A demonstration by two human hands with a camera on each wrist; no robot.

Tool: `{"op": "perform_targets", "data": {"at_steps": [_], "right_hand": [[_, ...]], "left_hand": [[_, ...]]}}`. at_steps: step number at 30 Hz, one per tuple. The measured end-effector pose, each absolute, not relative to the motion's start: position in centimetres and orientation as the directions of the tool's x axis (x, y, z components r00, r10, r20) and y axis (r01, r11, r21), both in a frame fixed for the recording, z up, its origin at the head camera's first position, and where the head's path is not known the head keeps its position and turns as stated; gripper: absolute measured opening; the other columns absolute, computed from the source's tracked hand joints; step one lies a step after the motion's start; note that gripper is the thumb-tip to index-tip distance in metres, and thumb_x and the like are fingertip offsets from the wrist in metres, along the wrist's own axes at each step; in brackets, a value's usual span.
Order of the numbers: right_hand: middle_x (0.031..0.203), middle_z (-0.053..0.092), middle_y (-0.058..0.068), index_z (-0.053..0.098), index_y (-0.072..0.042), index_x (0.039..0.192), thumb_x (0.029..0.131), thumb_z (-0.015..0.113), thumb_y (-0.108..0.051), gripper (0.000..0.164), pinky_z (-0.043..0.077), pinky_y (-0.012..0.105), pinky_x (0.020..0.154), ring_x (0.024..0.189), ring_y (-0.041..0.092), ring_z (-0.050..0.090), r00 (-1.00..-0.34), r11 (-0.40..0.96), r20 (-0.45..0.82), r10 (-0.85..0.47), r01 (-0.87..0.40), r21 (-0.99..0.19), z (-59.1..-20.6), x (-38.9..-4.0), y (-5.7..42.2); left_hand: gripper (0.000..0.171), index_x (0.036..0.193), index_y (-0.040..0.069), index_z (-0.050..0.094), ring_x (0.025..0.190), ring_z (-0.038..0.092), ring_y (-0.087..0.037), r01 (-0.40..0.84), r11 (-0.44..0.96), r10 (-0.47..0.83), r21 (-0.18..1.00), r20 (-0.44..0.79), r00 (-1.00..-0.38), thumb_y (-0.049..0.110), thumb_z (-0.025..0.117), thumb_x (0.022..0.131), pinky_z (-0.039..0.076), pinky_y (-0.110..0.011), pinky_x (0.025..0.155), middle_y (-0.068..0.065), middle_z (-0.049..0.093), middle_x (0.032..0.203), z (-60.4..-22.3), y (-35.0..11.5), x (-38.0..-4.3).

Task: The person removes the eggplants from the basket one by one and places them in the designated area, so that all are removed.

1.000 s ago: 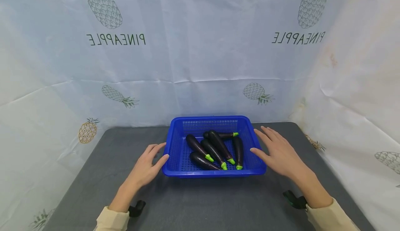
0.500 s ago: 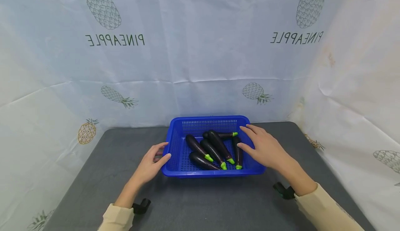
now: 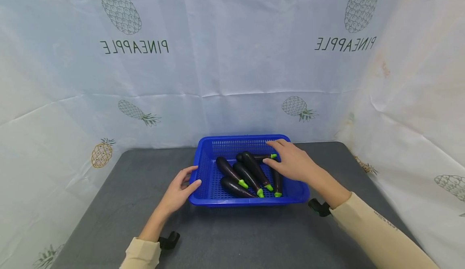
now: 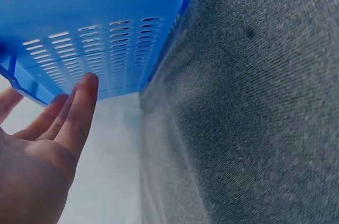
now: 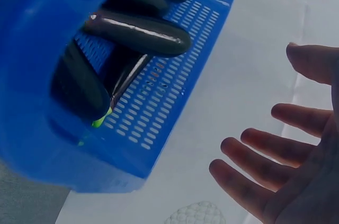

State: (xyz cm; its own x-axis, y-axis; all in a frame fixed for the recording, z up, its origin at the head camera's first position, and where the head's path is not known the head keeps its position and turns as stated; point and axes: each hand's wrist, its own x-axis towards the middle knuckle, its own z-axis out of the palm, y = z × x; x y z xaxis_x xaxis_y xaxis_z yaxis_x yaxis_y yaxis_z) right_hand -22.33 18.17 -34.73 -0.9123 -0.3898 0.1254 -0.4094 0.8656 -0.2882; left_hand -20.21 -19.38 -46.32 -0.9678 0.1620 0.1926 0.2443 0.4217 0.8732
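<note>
A blue perforated plastic basket stands on the dark tabletop with several dark purple eggplants lying in it, their green stem ends mostly toward the front. My left hand is at the basket's left side, thumb near the rim and fingers along the outer wall, loosely extended; the left wrist view shows those fingers beside the slotted wall. Over the basket's right part hovers my right hand, fingers spread and nothing in them. It overlaps the right-hand eggplant in the head view.
The dark grey tabletop extends in front of and beside the basket. Close behind hangs a white cloth with pineapple prints, and more cloth closes off the right side. Black straps sit at both wrists.
My right hand has moved left, from outside the right rim to over the basket. The left hand has shifted slightly right, closer to the rim. Basket and eggplants have stayed put.
</note>
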Motion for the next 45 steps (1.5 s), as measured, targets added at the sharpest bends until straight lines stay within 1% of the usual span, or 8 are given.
{"op": "perform_targets", "data": {"at_steps": [6, 14, 20, 23, 28, 34, 41, 45], "right_hand": [[0.149, 0.049, 0.02, 0.046, -0.01, 0.152, 0.1, 0.064, -0.043, 0.064, 0.048, 0.062, 0.095, 0.134, 0.041, 0.049, -0.911, 0.857, 0.09, -0.401, -0.408, -0.315, -34.6, -23.6, 16.9], [0.148, 0.05, 0.02, 0.047, -0.009, 0.151, 0.098, 0.067, -0.042, 0.066, 0.051, 0.059, 0.093, 0.13, 0.039, 0.053, -0.913, 0.87, 0.046, -0.405, -0.401, -0.289, -35.5, -25.4, 15.4], [0.146, 0.052, 0.019, 0.049, -0.006, 0.149, 0.097, 0.068, -0.041, 0.065, 0.05, 0.057, 0.096, 0.129, 0.039, 0.055, -0.904, 0.871, 0.026, -0.427, -0.419, -0.256, -36.3, -26.7, 14.7], [0.145, 0.053, 0.019, 0.05, -0.005, 0.148, 0.097, 0.068, -0.039, 0.064, 0.049, 0.058, 0.098, 0.129, 0.039, 0.055, -0.897, 0.869, 0.025, -0.441, -0.433, -0.238, -36.7, -27.3, 14.3], [0.145, 0.053, 0.019, 0.052, -0.006, 0.147, 0.097, 0.069, -0.039, 0.062, 0.046, 0.064, 0.099, 0.129, 0.04, 0.054, -0.89, 0.873, 0.008, -0.455, -0.448, -0.192, -37.4, -28.1, 13.7], [0.147, 0.052, 0.018, 0.052, -0.008, 0.147, 0.096, 0.069, -0.04, 0.063, 0.047, 0.063, 0.098, 0.129, 0.039, 0.054, -0.885, 0.881, -0.038, -0.463, -0.455, -0.134, -38.0, -29.3, 13.1], [0.151, 0.047, 0.02, 0.05, -0.008, 0.149, 0.096, 0.07, -0.04, 0.065, 0.046, 0.062, 0.1, 0.135, 0.04, 0.049, -0.875, 0.879, -0.104, -0.473, -0.46, -0.123, -39.0, -30.1, 12.7], [0.15, 0.048, 0.02, 0.052, -0.008, 0.147, 0.095, 0.071, -0.041, 0.065, 0.047, 0.061, 0.099, 0.134, 0.039, 0.05, -0.87, 0.88, -0.135, -0.473, -0.46, -0.118, -39.6, -30.3, 12.4]], "left_hand": [[0.053, 0.147, 0.013, 0.049, 0.128, 0.056, -0.039, 0.234, 0.396, 0.157, 0.888, 0.186, -0.97, 0.028, 0.068, 0.1, 0.049, -0.057, 0.1, -0.021, 0.051, 0.144, -46.8, -19.3, -20.4], [0.053, 0.147, 0.011, 0.049, 0.126, 0.057, -0.041, 0.249, 0.354, 0.161, 0.901, 0.204, -0.966, 0.024, 0.068, 0.099, 0.052, -0.056, 0.095, -0.024, 0.052, 0.144, -46.9, -19.2, -20.4], [0.053, 0.147, 0.008, 0.048, 0.126, 0.057, -0.043, 0.257, 0.303, 0.174, 0.918, 0.211, -0.962, 0.02, 0.067, 0.1, 0.054, -0.054, 0.093, -0.026, 0.052, 0.143, -47.1, -19.1, -20.4], [0.053, 0.147, 0.008, 0.047, 0.127, 0.057, -0.043, 0.25, 0.276, 0.182, 0.928, 0.205, -0.962, 0.019, 0.067, 0.1, 0.055, -0.053, 0.092, -0.028, 0.053, 0.142, -47.2, -19.2, -20.5], [0.052, 0.147, 0.007, 0.047, 0.128, 0.056, -0.043, 0.242, 0.258, 0.185, 0.935, 0.198, -0.963, 0.019, 0.067, 0.1, 0.054, -0.052, 0.094, -0.028, 0.052, 0.143, -47.3, -19.2, -20.5], [0.051, 0.147, 0.007, 0.047, 0.127, 0.057, -0.043, 0.25, 0.248, 0.192, 0.936, 0.206, -0.96, 0.018, 0.066, 0.101, 0.055, -0.05, 0.092, -0.028, 0.053, 0.142, -47.4, -19.2, -20.4], [0.051, 0.147, 0.008, 0.046, 0.125, 0.058, -0.043, 0.24, 0.248, 0.191, 0.939, 0.195, -0.962, 0.02, 0.066, 0.101, 0.056, -0.05, 0.09, -0.029, 0.053, 0.142, -47.5, -19.2, -20.3], [0.051, 0.147, 0.008, 0.047, 0.125, 0.058, -0.043, 0.242, 0.245, 0.187, 0.939, 0.199, -0.962, 0.019, 0.066, 0.101, 0.056, -0.049, 0.09, -0.029, 0.052, 0.142, -47.5, -19.2, -20.3]]}}
